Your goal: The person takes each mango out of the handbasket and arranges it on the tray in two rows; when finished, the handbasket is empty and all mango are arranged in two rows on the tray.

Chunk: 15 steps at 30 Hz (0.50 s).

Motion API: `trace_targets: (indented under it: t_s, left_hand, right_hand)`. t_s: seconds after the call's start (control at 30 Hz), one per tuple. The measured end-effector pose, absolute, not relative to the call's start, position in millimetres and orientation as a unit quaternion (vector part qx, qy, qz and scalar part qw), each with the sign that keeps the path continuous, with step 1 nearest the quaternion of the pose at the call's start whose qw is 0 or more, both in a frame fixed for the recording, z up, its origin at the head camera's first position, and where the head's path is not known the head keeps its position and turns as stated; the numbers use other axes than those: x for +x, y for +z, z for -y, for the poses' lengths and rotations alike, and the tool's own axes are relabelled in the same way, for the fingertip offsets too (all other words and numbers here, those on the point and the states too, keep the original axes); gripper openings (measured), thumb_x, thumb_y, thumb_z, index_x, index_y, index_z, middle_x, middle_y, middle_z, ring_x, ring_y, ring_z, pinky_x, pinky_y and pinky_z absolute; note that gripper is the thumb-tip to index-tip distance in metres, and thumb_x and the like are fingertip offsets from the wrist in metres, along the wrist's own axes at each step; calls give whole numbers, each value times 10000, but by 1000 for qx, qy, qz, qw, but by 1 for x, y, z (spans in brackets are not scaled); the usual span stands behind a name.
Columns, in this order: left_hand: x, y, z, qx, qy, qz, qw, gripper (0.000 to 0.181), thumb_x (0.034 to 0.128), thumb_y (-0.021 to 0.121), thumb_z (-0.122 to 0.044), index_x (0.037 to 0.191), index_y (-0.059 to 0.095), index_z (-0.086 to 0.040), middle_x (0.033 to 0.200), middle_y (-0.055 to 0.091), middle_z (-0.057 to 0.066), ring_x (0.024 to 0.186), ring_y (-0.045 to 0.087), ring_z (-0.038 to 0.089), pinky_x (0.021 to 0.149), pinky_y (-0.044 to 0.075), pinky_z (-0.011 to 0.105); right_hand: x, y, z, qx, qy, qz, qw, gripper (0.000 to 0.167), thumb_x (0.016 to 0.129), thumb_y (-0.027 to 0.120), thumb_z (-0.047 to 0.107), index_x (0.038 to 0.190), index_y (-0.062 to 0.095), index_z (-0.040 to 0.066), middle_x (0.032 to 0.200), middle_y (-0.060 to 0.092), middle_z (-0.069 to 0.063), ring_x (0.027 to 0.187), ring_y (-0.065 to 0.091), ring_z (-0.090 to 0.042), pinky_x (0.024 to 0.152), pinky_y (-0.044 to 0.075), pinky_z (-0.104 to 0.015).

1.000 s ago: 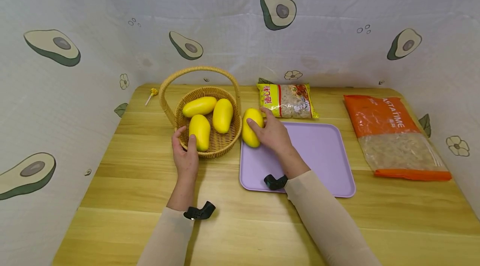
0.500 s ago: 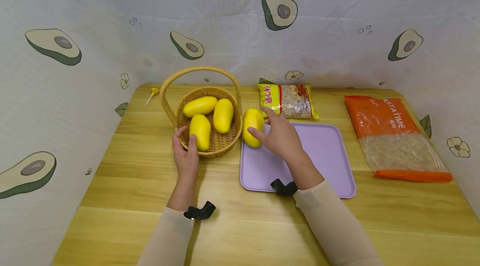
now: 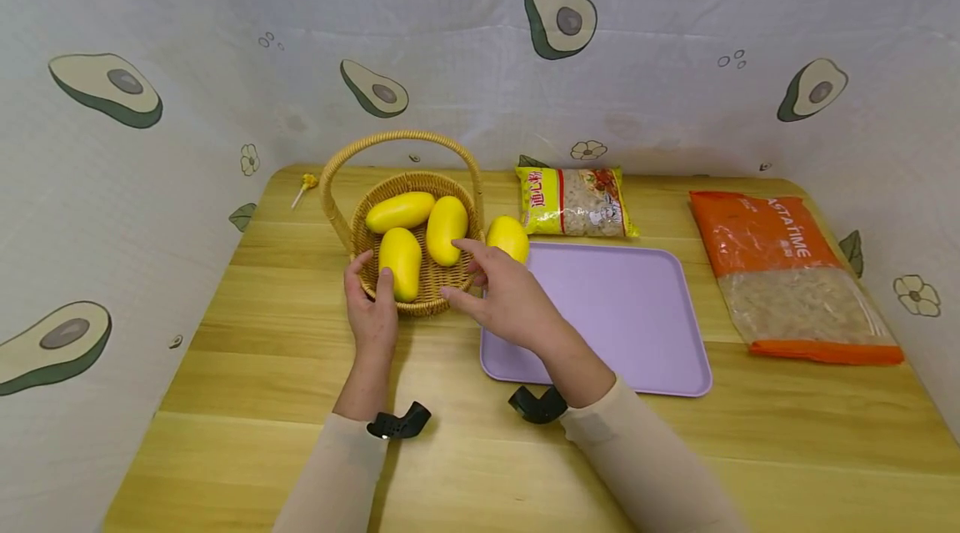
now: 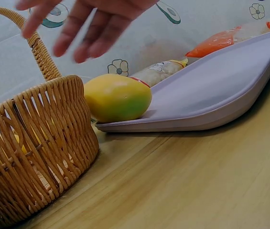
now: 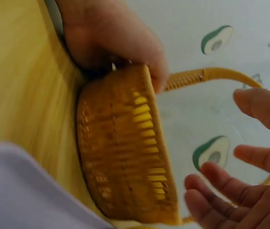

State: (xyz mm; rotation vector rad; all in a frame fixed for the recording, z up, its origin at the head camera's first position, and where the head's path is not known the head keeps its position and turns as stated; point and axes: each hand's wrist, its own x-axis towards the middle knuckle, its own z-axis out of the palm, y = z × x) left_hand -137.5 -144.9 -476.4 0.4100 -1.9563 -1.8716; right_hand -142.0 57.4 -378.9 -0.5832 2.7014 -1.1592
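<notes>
Gripped by the left hand (image 3: 371, 318): basket (image 3: 429, 279), at eight o'clock.
Right hand (image 3: 513, 301) is held loosely spread by four o'clock.

Left hand (image 3: 372, 316): bare | left sleeve (image 3: 333, 470): plain beige | left wrist camera (image 3: 397, 427): black, angled, pale spot | right hand (image 3: 516, 301): bare | right sleeve (image 3: 641, 462): plain beige | right wrist camera (image 3: 538, 409): black, angled

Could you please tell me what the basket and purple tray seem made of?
The basket looks like wicker, lightly glossy, with separate woven strands, natural or synthetic unclear. The purple tray is probably plastic, smooth and satin, given its even colour and rounded corners.
</notes>
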Motion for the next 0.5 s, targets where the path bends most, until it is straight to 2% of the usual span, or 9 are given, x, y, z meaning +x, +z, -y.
trace_targets:
  t_s: [0.2,0.37,0.5]
  left_hand:
    - [-138,-477,145,148,-672,699,197,396,1009,570,-175,1391,495,-109,1520,450,57,1470,342,212,1188,300,477]
    - [-138,-476,145,149,-670,702,193,409,1005,583,-176,1399,492,-113,1523,447,64,1467,348,218,1179,320,481]
    - [-137,-476,145,155,-666,704,193,405,1006,593,-191,1395,498,-129,1524,452,67,1477,338,221,1195,300,484]
  right_hand:
    - [-154,-387,-26,-212,-435,-873,56,634,944,723,376,1502,487,190,1250,662,-145,1085,663,-291,934,561,-415]
    - [-168,-388,-6,-201,-422,-880,82,681,971,673,429,1554,399,206,1337,653,-179,1098,703,-309,920,583,-454]
    - [-181,-389,6,-198,-386,-895,102,719,986,628,480,1577,354,177,1435,601,-176,1250,637,-328,1030,524,-504]
